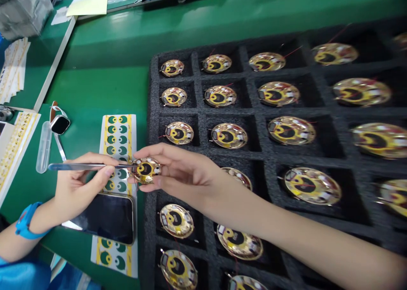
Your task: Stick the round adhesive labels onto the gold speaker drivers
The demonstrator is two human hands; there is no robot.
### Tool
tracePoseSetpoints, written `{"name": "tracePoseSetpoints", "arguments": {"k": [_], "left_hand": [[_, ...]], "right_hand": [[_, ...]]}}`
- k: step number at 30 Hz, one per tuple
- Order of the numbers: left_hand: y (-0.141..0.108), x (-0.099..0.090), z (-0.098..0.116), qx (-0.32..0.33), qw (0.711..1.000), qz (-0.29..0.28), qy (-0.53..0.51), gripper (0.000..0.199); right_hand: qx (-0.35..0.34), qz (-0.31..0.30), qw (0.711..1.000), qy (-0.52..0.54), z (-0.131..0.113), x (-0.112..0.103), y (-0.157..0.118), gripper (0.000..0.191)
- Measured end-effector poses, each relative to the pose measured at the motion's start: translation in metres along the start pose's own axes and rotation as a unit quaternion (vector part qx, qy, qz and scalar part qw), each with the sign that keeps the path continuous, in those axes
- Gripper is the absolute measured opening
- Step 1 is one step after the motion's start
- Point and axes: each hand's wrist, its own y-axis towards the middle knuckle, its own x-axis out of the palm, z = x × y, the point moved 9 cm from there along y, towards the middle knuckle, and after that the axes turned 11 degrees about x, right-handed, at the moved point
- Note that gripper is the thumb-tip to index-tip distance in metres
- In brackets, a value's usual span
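Observation:
My left hand (81, 184) is shut on a pair of steel tweezers (92, 166), whose tips reach the edge of a round gold-coloured disc (146, 170). My right hand (187, 171) pinches that disc between thumb and fingers, above a sheet of green and yellow stickers (118, 133). The disc has a black and yellow centre. To the right of my hands lies a black foam tray (254, 111) divided into square compartments, with several similar discs resting in them. My right forearm covers part of the tray.
A dark smartphone (108, 218) lies under my left hand on the green work mat (95, 90). A smartwatch (59, 124) and a clear plastic tube (43, 147) lie to the left. Strips of yellow labels (14, 71) lie farther left, beyond a white ruler-like edge.

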Motion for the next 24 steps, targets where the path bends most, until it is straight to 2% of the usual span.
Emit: {"name": "tracePoseSetpoints", "arguments": {"k": [6, 10, 14, 17, 20, 24], "left_hand": [[-0.002, 0.005, 0.006, 0.027, 0.999, -0.031, 0.002, 0.018], [0.001, 0.011, 0.024, 0.101, 0.99, -0.088, 0.036, 0.023], [0.0, 0.025, 0.042, 0.206, 0.96, -0.173, 0.078, 0.027], [-0.007, 0.032, 0.047, 0.268, 0.934, -0.214, 0.105, 0.026], [-0.016, 0.032, 0.05, 0.307, 0.913, -0.234, 0.131, 0.025], [-0.028, 0.023, 0.055, 0.339, 0.894, -0.242, 0.166, 0.021]], "right_hand": [[0.06, -0.009, 0.998, -0.004, -0.005, 0.006, 0.001, 0.025], [0.049, 0.005, 0.999, 0.016, -0.011, 0.007, 0.001, 0.023], [0.064, 0.027, 0.997, 0.033, -0.006, 0.004, 0.003, 0.02], [0.072, 0.039, 0.996, 0.026, -0.005, 0.003, 0.004, 0.016], [0.072, 0.047, 0.996, 0.006, -0.007, 0.003, 0.004, 0.014], [0.062, 0.065, 0.996, -0.026, -0.013, 0.003, 0.003, 0.013]]}}
